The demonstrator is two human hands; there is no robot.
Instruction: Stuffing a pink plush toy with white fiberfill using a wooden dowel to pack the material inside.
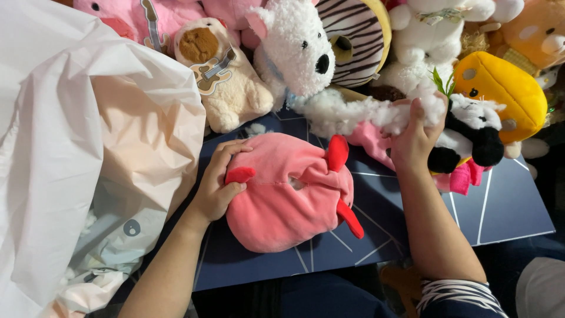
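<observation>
Plush toys (294, 53) behind pink plush (288, 194)

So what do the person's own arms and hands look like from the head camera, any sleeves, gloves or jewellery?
Both hands are bare: no gloves, rings or watch visible on the left hand or right hand. Both forearms are uncovered. Near the right elbow sits a pushed-up dark sleeve with thin white stripes. No sleeve shows on the left arm.

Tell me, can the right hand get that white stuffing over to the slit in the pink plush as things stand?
Probably yes. The right hand grips a white stuffing clump, and the small opening in the pink plush faces up, uncovered. The left hand holds the plush's far side, clear of the path.
</observation>
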